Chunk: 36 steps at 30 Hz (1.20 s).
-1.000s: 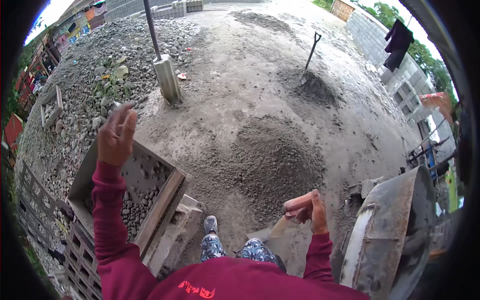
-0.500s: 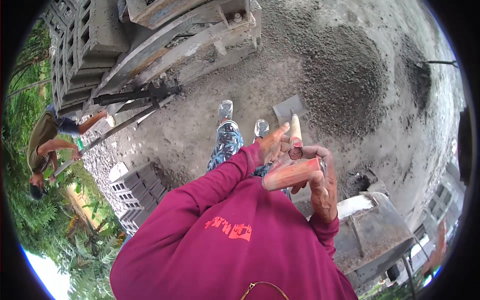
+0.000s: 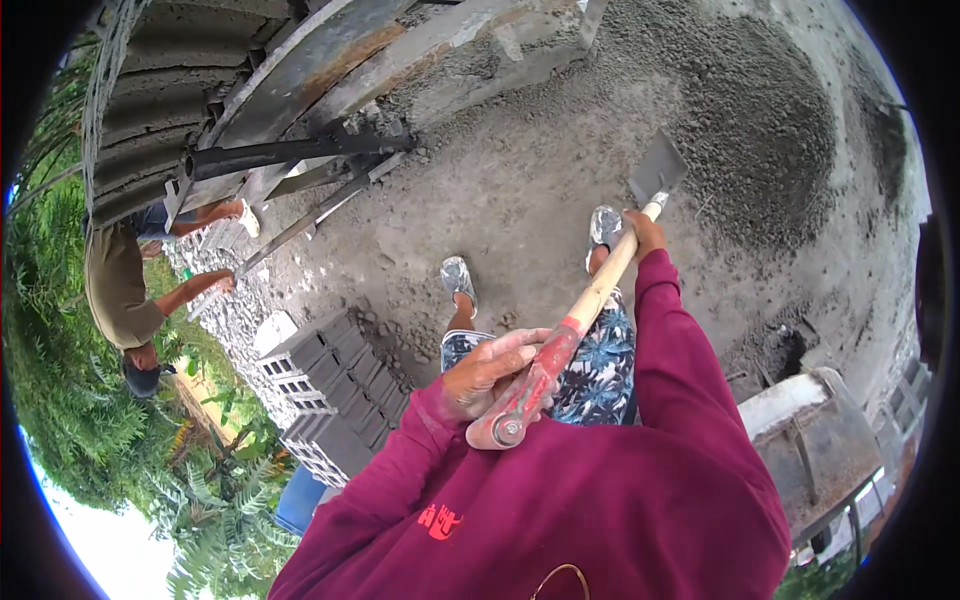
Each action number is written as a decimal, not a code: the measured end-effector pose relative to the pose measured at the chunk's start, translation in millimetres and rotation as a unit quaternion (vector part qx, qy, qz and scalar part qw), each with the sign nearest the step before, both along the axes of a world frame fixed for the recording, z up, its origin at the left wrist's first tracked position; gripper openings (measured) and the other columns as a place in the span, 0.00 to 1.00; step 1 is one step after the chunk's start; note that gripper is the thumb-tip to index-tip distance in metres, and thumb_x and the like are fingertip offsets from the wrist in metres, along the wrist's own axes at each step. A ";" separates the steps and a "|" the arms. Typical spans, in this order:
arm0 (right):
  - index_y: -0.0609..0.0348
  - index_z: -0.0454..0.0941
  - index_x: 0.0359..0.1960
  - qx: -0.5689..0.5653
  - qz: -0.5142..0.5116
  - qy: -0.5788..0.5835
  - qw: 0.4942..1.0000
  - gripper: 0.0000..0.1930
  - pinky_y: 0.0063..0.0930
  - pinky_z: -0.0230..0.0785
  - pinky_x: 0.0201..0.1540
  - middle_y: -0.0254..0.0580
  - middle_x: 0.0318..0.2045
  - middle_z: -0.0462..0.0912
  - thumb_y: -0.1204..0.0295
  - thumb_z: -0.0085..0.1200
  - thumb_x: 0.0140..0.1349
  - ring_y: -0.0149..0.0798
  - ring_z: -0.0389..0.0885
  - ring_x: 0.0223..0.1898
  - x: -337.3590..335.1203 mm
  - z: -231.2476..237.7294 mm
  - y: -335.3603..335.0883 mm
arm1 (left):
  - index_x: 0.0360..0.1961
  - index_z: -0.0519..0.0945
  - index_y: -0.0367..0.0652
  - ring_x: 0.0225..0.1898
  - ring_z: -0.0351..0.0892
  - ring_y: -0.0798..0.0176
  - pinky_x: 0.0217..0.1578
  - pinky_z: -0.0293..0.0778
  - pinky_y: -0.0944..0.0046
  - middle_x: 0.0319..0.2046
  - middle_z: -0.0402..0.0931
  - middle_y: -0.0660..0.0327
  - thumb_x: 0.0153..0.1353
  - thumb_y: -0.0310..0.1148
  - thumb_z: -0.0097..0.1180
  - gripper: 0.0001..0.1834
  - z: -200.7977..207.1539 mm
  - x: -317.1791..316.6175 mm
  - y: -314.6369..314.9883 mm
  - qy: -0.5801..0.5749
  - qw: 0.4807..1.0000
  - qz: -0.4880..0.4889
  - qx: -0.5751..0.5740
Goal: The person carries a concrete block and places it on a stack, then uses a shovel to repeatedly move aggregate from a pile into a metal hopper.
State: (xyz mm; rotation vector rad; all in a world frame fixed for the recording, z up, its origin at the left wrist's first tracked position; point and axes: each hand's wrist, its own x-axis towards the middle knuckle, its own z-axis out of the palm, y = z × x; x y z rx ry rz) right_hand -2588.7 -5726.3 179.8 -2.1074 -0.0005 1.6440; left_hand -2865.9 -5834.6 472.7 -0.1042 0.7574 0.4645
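A shovel (image 3: 594, 296) slants across my front, its pale wooden shaft running into a red, worn handle at the near end. My left hand (image 3: 492, 372) is closed around the red handle, with part of the fingers hidden beneath it. Further down, close to the blade, my right hand (image 3: 646, 236) grips the wooden shaft. The flat grey blade (image 3: 658, 168) points away from me, by the edge of a heap of dark gravelly mix (image 3: 760, 130).
A metal-framed machine (image 3: 350, 70) with a long black bar (image 3: 290, 155) stands at the upper left. Another person (image 3: 125, 290) holds a pole (image 3: 300, 225) there. Stacked concrete blocks (image 3: 340, 375) lie left of my feet. A wheelbarrow-like metal tub (image 3: 810, 445) is at the right.
My right hand has moved from beside the handle down the shaft toward the blade. My left hand has come back onto the red handle. The shovel has turned, and my feet stand further apart.
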 end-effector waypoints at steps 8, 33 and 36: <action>0.63 0.73 0.24 0.125 -0.146 -0.076 0.978 0.11 0.30 0.67 0.19 0.40 0.18 0.72 0.69 0.58 0.41 0.38 0.72 0.16 -160.2 -100.8 -115.3 | 0.42 0.70 0.37 0.25 0.79 0.58 0.21 0.77 0.61 0.27 0.77 0.52 0.59 0.49 0.52 0.24 -69.4 -239.3 -208.4 0.240 0.938 0.123 -0.218; 0.73 0.68 0.27 0.023 -0.084 0.117 0.989 0.17 0.38 0.70 0.18 0.47 0.18 0.72 0.65 0.50 0.58 0.42 0.74 0.16 -308.2 -268.5 39.1 | 0.32 0.67 0.49 0.14 0.60 0.72 0.14 0.61 0.70 0.16 0.58 0.68 0.53 0.63 0.52 0.26 -223.8 -265.5 -72.4 0.752 0.618 0.161 -0.160; 0.73 0.66 0.32 0.029 -0.098 0.116 0.988 0.17 0.39 0.70 0.18 0.49 0.19 0.72 0.65 0.51 0.57 0.43 0.73 0.15 -230.0 -271.1 101.3 | 0.28 0.65 0.48 0.11 0.59 0.70 0.12 0.62 0.68 0.13 0.57 0.67 0.54 0.63 0.51 0.27 -230.0 -175.6 -6.5 0.755 0.618 0.179 -0.126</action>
